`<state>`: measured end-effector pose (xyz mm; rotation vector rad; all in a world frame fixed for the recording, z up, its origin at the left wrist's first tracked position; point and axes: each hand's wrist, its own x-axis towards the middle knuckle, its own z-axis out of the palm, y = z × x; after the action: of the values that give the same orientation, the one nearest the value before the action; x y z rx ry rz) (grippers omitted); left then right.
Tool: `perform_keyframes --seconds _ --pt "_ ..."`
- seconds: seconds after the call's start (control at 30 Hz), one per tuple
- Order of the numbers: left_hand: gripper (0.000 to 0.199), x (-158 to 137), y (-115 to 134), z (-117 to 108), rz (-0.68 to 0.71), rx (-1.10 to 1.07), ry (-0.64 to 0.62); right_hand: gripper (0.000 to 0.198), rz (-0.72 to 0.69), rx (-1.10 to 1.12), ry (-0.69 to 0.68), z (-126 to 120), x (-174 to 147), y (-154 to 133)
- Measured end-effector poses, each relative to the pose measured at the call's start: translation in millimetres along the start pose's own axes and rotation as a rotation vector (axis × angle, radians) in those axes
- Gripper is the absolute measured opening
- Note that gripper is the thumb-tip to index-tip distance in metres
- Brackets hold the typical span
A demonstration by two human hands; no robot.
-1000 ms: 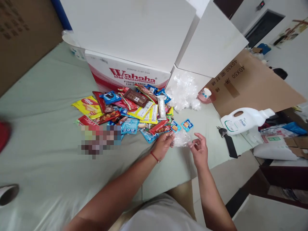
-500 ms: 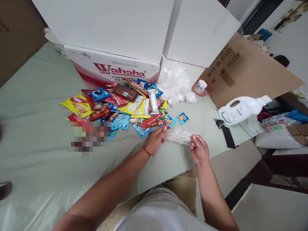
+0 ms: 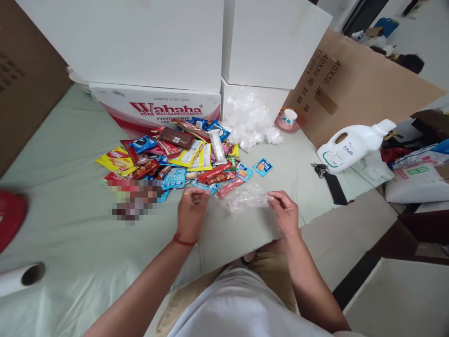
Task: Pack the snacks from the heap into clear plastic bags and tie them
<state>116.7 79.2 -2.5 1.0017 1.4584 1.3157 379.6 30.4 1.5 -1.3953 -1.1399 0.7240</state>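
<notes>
A crumpled clear plastic bag (image 3: 247, 197) hangs low over the front part of the cloth. Thumb and fingers of my right hand (image 3: 286, 213) pinch its right end. My left hand (image 3: 191, 210) is closed, fingers curled, just left of the bag; whether it grips the thin film or something else is hidden. Just beyond the hands lies a heap of packaged snacks (image 3: 175, 157) in red, yellow, blue and brown wrappers. One small blue snack packet (image 3: 263, 167) rests apart, to the right of the heap. A red-wrapped stick (image 3: 230, 186) lies close behind the bag.
Behind the heap stands a Wahaba-type printed carton (image 3: 157, 110) under white boxes, beside a pile of clear plastic bags (image 3: 249, 119). A paper cup (image 3: 289, 117), white jug (image 3: 354, 147), keys (image 3: 320, 169) and black phone (image 3: 336, 188) are right. A white roll (image 3: 21, 278) lies left.
My left hand has moved left, away from my right hand, which keeps its pinch on the bag. The bag now sags lower between them. The view has shifted slightly.
</notes>
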Motion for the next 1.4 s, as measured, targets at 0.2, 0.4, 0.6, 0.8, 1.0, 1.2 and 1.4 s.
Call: perform_keyframes --seconds 0.2,0.4,0.6,0.8,1.0,1.2,1.4 --pt "0.054 -77.7 2.4 -29.5 -0.142 0.013 -0.357 0.021 0.196 -0.001 0.027 27.9 -18.6 -9.6" --pt "0.064 -102.9 -0.7 0.9 -0.419 -0.195 -0.604 0.01 -0.062 -0.266 -0.185 35.5 -60.8 -39.8" --pt "0.036 -73.6 -6.0 2.0 -0.203 -0.103 -0.405 0.01 -0.04 -0.207 -0.308 32.3 -83.1 -50.4" --pt "0.034 -62.6 5.5 -30.7 -0.173 -0.24 -0.473 0.018 0.123 0.083 -0.001 19.5 -60.2 -49.1" --pt "0.042 -53.0 19.9 -64.9 -0.472 -0.492 -0.397 0.034 0.31 0.255 0.045 -2.1 -26.5 -53.7" --pt "0.051 -30.8 3.6 -67.8 -0.381 -0.208 -0.199 0.044 0.432 0.106 -0.103 2.1 5.4 -19.8" --pt "0.043 -18.6 -11.9 -58.4 -0.391 -0.076 -0.121 0.037 -0.03 -0.382 0.0 1.8 10.3 -12.7"
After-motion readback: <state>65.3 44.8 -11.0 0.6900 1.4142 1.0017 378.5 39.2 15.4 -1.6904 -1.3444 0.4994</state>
